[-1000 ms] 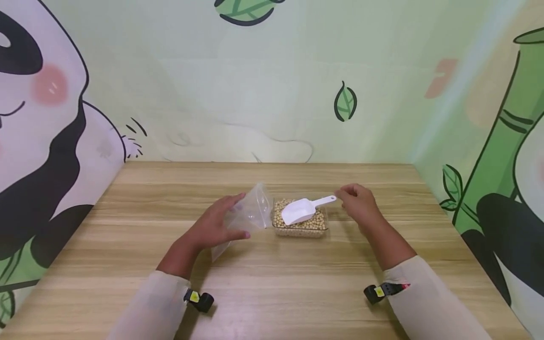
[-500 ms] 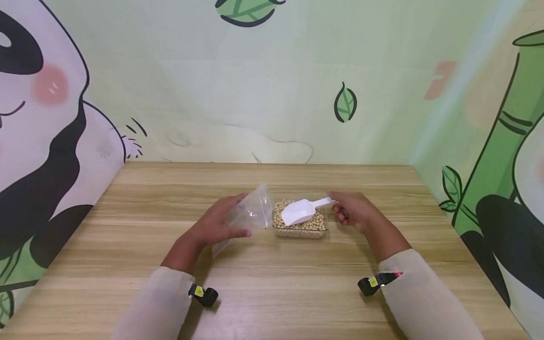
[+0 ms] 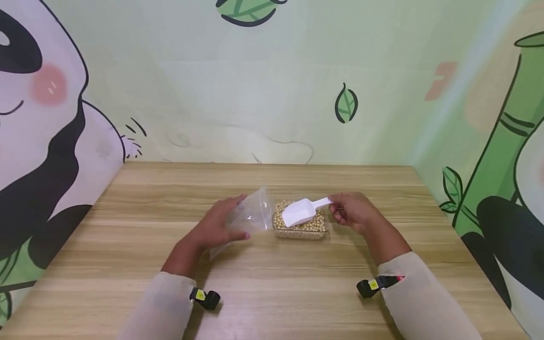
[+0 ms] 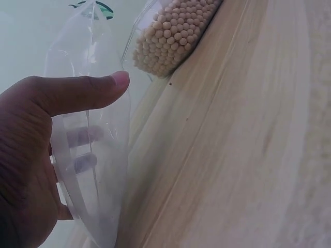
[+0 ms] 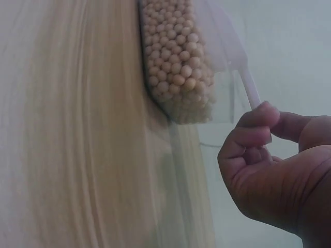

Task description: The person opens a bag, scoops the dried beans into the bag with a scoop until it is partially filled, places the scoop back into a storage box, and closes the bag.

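My left hand (image 3: pixel 214 225) holds a clear plastic zip bag (image 3: pixel 256 211), with the thumb across its near side; fingertips show through the film in the left wrist view. The bag (image 4: pixel 106 170) tilts with its mouth towards the beans and has nothing visible inside. A white scoop (image 3: pixel 300 212) lies over the pale round beans (image 5: pixel 176 57), which look like soybeans, heaped in a clear rectangular container (image 3: pixel 299 231). At the container's right, my right hand (image 3: pixel 353 211) pinches the end of the scoop's handle (image 5: pixel 250 88) between thumb and fingers, the other fingers curled under.
A wood-grain table (image 3: pixel 280 293) carries the container near its middle. Behind it rises a pale green wall (image 3: pixel 191 94) painted with pandas, leaves and bamboo. Two tiny dark specks dot the tabletop near the container in the left wrist view.
My right hand has come in leftward to the scoop's handle and now pinches it. The left hand with the bag has hardly moved, and the scoop stays over the beans.
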`<state>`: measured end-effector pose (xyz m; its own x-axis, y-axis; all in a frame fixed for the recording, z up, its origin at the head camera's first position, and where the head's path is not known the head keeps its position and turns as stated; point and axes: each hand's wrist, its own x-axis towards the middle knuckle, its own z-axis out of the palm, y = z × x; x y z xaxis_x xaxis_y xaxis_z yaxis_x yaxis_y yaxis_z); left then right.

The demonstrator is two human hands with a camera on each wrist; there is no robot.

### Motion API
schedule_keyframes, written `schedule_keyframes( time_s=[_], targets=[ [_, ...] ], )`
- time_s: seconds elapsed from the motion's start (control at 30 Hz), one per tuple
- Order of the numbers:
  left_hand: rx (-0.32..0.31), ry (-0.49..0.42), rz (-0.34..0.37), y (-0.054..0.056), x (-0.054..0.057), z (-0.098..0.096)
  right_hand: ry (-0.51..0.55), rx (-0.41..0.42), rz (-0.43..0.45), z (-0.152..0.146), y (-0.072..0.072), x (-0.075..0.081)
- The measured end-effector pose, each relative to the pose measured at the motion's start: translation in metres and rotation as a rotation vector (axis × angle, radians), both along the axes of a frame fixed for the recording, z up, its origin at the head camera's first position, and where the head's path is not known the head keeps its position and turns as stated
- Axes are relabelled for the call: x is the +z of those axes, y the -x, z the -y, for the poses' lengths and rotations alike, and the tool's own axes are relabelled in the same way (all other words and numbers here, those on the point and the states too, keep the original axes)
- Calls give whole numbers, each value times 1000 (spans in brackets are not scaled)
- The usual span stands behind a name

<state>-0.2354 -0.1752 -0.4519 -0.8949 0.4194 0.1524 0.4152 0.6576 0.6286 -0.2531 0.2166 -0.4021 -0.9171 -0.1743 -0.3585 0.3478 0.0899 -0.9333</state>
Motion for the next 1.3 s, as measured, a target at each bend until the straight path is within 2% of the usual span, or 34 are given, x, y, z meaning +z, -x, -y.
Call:
schedule_keyframes(
  time_s=[0.17,0.5,0.6,0.77,0.8,0.93,0.97,1.13,1.3],
  targets=[
    [-26,-15,-12,0,0,1,27,-55,-61,5,-5,10],
    [-19,-25,7,-3,0,-2,-92,-178,-277,16,-20,30],
    [-26,-29,8,-3,0,-3,-154,-203,-364,16,-24,35],
    [-54,-33,-32,-2,-2,-2,-303,-238,-541,23,-33,44],
    [-59,-34,-56,0,-7,-1,-334,-250,-571,24,-34,45],
    [-77,-55,-80,0,-9,1,-435,-293,-675,33,-39,47],
    [-78,-52,-97,4,-16,3,-460,-304,-698,35,-40,48],
    [-81,-31,-72,6,-17,3,-561,-340,-803,39,-42,49],
    [-59,-6,5,0,-8,2,-625,-337,-804,39,-42,53]
  ],
)
